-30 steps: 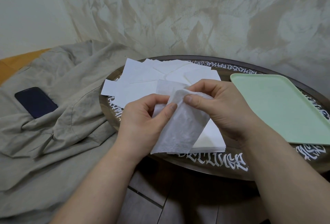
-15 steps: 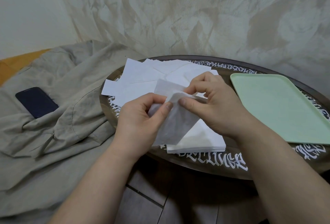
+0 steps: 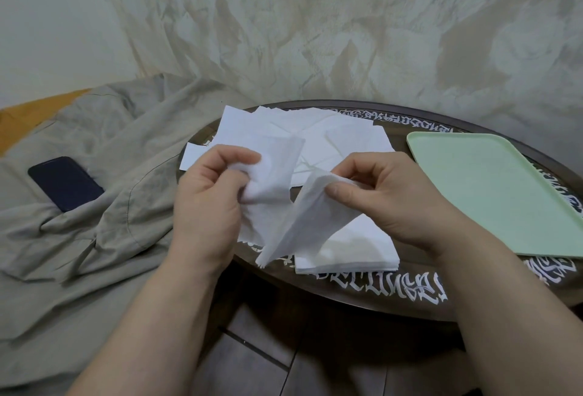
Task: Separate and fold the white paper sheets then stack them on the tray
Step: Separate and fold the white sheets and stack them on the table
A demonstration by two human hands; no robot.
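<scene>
Over the round table (image 3: 378, 293), at its 7 o'clock edge: two thin plies of white paper peeling apart between the hands. Left hand (image 3: 208, 193) curled, thumb and fingertips pinching one ply (image 3: 277, 168) bunched up against the palm. Right hand (image 3: 381, 193) pinching the other ply (image 3: 303, 225) between thumb and forefinger, its lower corner hanging free past the table edge. Just beneath the right hand, a neat stack (image 3: 347, 250) of unseparated sheets; at 11 to 12 o'clock on the table, a loose spread of flat sheets (image 3: 315, 137). Green tray (image 3: 492, 193) at 3 o'clock, bare — nothing stacked on it yet. Off to the left, a phone (image 3: 64, 184) lying on rumpled grey cloth (image 3: 94, 238).

Risks from here: tearing the soft paper, likely if pulled fast or from one corner only; crumpling the bunched ply beyond a clean fold; dragging the stack off the near edge with a brushing wrist.
</scene>
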